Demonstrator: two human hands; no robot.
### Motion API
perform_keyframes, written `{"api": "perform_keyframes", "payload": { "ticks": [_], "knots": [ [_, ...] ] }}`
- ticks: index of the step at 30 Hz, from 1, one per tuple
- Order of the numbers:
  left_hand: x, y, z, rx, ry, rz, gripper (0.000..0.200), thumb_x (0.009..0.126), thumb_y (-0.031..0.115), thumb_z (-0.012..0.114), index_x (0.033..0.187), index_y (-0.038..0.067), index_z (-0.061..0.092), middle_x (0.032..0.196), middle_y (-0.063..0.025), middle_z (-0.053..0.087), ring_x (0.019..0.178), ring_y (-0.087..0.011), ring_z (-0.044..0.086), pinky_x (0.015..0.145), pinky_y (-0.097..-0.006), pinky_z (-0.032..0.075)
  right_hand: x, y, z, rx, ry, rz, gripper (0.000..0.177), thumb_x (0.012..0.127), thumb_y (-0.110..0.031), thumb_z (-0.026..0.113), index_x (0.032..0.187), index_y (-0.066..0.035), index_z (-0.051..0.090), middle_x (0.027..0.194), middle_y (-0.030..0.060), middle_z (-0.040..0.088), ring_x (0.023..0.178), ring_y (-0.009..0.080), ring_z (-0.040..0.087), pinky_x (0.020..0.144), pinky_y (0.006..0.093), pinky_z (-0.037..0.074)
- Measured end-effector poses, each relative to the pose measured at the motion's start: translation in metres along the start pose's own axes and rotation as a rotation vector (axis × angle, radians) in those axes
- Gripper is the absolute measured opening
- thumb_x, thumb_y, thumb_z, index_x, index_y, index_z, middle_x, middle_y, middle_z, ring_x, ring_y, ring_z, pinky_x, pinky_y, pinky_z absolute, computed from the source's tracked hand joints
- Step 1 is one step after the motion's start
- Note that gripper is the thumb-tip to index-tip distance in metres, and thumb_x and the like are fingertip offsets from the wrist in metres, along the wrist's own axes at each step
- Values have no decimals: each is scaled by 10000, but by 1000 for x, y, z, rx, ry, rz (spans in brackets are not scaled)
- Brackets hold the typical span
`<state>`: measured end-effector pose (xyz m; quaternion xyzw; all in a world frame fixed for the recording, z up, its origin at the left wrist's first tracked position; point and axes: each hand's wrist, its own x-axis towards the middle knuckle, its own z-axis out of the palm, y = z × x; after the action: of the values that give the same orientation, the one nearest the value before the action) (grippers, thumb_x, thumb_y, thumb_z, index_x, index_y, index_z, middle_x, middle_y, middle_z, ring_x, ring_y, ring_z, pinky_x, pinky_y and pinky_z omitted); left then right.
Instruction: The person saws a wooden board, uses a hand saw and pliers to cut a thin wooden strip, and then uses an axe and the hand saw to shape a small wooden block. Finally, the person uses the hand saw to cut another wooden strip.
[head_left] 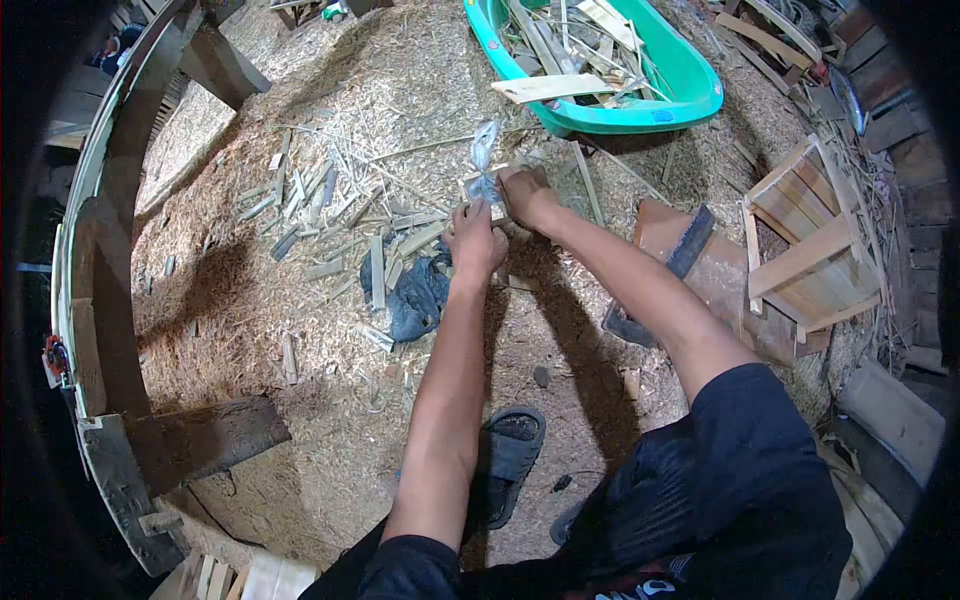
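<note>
Two hands on a clear plastic bag [484, 160], upper centre
Left hand [474, 240] and right hand [527, 196] pinch its lower part (finger gaps hidden).

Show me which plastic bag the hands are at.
The pale, see-through plastic bag, at the left hand and right hand; the dark plastic bag lies crumpled on the wood shavings.
</note>
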<state>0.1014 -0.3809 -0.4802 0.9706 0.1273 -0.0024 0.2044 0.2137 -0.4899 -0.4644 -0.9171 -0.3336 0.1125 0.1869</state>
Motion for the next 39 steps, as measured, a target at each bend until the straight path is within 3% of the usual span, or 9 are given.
{"api": "perform_keyframes", "payload": {
  "ticks": [6,12,18,24,28,30,31,35,39],
  "knots": [
    [-2,0,1,2,1,5,583,798,118,585,1373,70,504,1458,-73,462,1378,-334,353,1056,-677,300,-1,16,23,308,127,-66,180,919,-96,553,1069,-29,628,1058,244,654,1036,433,607,902,468,480],
    [-3,2,-1,15,-2,-3,596,794,123,591,1380,65,498,1452,-77,465,1379,-336,352,1069,-674,290,3,20,27,216,201,-97,269,867,-63,591,1133,-60,629,1083,226,653,1010,422,619,863,481,493],
    [-3,-1,3,-8,0,-11,617,776,118,592,1384,73,500,1475,-83,453,1395,-347,337,1056,-668,303,0,17,25,32,205,-204,267,840,-58,617,1104,-19,611,1036,233,647,985,417,621,869,476,488],
    [-3,2,2,-9,1,-11,615,781,102,572,1389,58,488,1460,-84,459,1387,-343,346,1038,-688,306,5,24,28,178,133,-120,302,859,-28,604,1159,-49,635,989,223,650,970,406,624,873,467,487],
    [-3,4,-1,-13,14,1,609,783,98,561,1385,51,481,1438,-86,473,1379,-338,354,1020,-696,307,-1,19,25,447,349,-44,155,885,-63,610,1015,-38,690,996,213,664,971,376,643,863,442,497],
    [-2,9,-3,-3,2,-29,580,780,101,574,1353,42,507,1415,-113,484,1361,-349,370,1037,-666,310,-1,17,15,522,467,-25,128,889,-86,618,962,-33,710,1009,206,675,973,353,656,857,426,503],
    [-2,15,-5,3,-4,-40,565,779,102,580,1337,38,521,1404,-127,489,1352,-355,378,1046,-651,312,-6,16,3,569,396,117,145,886,-103,628,970,-28,720,994,193,691,959,328,668,849,404,507],
    [-19,48,13,-126,339,-36,433,783,157,645,1191,18,607,1278,-205,540,1238,-388,471,1053,-551,343,-30,45,-28,586,484,24,180,889,-122,642,1003,-1,711,942,170,711,902,288,676,845,377,508],
    [-41,89,30,-421,289,-48,355,818,162,640,1148,32,626,1159,-186,608,1152,-364,531,996,-532,364,-80,93,-57,586,424,97,193,879,-130,624,1005,-24,724,974,163,722,926,295,685,845,379,515]
  ]
}}
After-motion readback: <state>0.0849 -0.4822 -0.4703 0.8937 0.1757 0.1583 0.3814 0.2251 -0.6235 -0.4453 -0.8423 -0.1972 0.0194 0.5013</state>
